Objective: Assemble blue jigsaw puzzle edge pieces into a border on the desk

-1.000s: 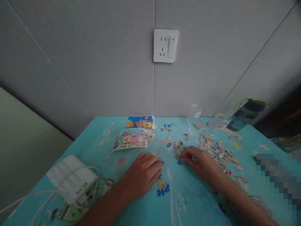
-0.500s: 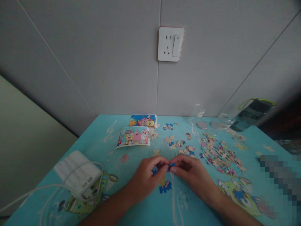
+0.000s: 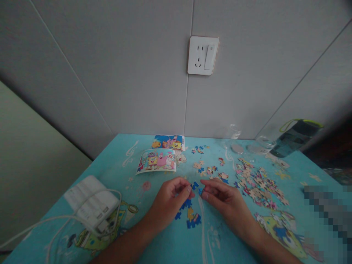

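My left hand (image 3: 169, 200) and my right hand (image 3: 224, 200) meet over the turquoise table (image 3: 154, 242), pinching small blue jigsaw pieces (image 3: 196, 186) between thumbs and fingertips. Just below them a small joined cluster of blue and yellow pieces (image 3: 191, 215) lies on the table. A heap of loose pieces (image 3: 258, 183) spreads to the right of my right hand. Two printed cartoon picture cards (image 3: 157, 161) lie beyond my left hand.
A white power brick with cables (image 3: 90, 203) sits at the near left. Clear glass items (image 3: 233, 137) and a dark bottle with a green loop (image 3: 294, 137) stand at the back right by the wall. A wall socket (image 3: 202, 55) is above.
My right hand moved from the loose pieces toward the centre with a blue piece. My left hand lifted off the table and met it; both now pinch pieces together.
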{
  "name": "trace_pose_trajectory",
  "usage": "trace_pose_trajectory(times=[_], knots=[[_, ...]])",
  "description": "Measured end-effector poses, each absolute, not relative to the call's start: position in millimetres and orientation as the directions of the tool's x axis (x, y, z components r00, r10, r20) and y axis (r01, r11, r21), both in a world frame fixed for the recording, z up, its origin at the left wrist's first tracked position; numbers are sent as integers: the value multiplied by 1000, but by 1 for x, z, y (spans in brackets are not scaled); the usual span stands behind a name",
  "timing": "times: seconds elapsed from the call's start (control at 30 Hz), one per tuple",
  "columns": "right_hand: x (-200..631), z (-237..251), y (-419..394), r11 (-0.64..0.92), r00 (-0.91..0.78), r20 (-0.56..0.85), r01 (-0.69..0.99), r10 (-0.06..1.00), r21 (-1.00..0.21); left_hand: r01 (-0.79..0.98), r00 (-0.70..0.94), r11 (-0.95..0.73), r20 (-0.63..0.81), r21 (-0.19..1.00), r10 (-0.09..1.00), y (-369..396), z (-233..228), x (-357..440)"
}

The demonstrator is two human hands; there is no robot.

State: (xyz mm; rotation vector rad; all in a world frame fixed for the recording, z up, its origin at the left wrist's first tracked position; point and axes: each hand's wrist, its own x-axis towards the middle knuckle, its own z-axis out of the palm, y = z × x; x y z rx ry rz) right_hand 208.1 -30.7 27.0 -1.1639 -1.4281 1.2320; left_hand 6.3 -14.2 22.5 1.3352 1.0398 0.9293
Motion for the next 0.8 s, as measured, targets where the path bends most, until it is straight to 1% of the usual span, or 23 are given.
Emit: trace_pose_trajectory(times=[0.1, 0.17, 0.27, 0.4, 0.53, 0.67, 0.73, 0.8], knots=[[209, 29, -30, 71, -152, 54, 111, 987, -991, 70, 310, 63, -82, 996, 947, -17, 24, 8], [209, 29, -30, 63, -158, 47, 99, 986, -993, 83, 348, 62, -87, 995, 933, -20, 26, 10], [208, 29, -30, 32, -186, 19, 67, 982, -997, 98, 398, 43, -79, 994, 914, -24, 30, 11], [207, 28, -31, -6, -195, -16, 51, 981, -999, 125, 420, 18, -70, 992, 905, -26, 31, 11], [205, 30, -33, -53, -215, -59, 33, 975, -998, 96, 470, 27, -69, 995, 880, -29, 27, 11], [205, 33, -33, -57, -218, -68, 56, 974, -997, 119, 459, -21, -36, 993, 888, -29, 23, 12], [206, 35, -32, -55, -195, -69, 74, 978, -996, 111, 444, 3, -53, 994, 894, -28, 24, 13], [207, 36, -31, -53, -187, -62, 57, 980, -997, 71, 440, 38, -66, 997, 895, -27, 25, 14]])
